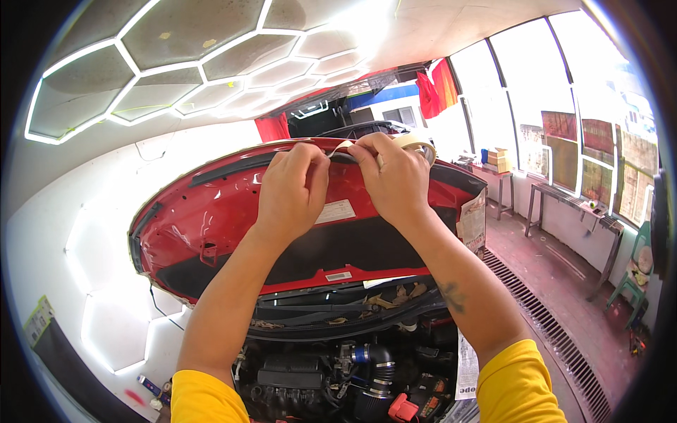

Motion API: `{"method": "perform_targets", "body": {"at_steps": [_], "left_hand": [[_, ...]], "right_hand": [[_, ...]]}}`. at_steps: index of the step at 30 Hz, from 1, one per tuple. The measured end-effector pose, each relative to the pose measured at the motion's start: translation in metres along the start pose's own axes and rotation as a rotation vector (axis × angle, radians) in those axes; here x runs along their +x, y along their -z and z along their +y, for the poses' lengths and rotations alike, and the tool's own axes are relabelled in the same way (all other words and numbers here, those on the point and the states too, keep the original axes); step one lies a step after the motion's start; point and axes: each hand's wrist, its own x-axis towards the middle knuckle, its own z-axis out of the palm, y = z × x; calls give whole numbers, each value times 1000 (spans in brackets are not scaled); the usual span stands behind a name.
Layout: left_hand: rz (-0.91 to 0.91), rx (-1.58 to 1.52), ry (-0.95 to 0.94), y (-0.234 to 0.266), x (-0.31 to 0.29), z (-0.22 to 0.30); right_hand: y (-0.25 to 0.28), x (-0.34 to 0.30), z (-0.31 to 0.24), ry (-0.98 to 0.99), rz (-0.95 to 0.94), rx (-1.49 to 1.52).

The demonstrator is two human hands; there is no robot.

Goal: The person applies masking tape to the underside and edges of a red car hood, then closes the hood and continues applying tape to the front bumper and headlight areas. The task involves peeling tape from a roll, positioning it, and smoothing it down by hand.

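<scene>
Both my arms reach up in front of the raised red car hood [226, 215], whose underside faces me. My right hand [395, 176] holds a roll of masking tape [421, 146], pale in colour, near the hood's upper edge. A short strip of tape [341, 147] stretches from it across to my left hand [295, 187], which pinches the strip's end between thumb and fingers. Whether the strip touches the hood edge behind it, I cannot tell.
Below lies the open engine bay [303, 374], with dry leaves [398, 296] by the windshield base. Newspaper [471, 222] covers the hood's right corner. Along the right wall stand a metal bench [575, 204] and a green chair [635, 271]; a floor grate [543, 321] runs beside the car.
</scene>
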Motion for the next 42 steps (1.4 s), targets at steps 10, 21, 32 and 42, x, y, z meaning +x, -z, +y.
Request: {"method": "perform_targets", "body": {"at_steps": [10,21,32,42], "left_hand": [[10,84,265,7,26,10],[147,346,61,5,10,-16],[298,356,-40,-5,10,-24],[321,412,-83,-6,10,-30]], "right_hand": [[-16,2,-3,-71,76,-178],[-23,-3,-4,-14,97,-281],[-29,0,-4,-32,147,-234],[-29,2,-4,6,162,-290]]}}
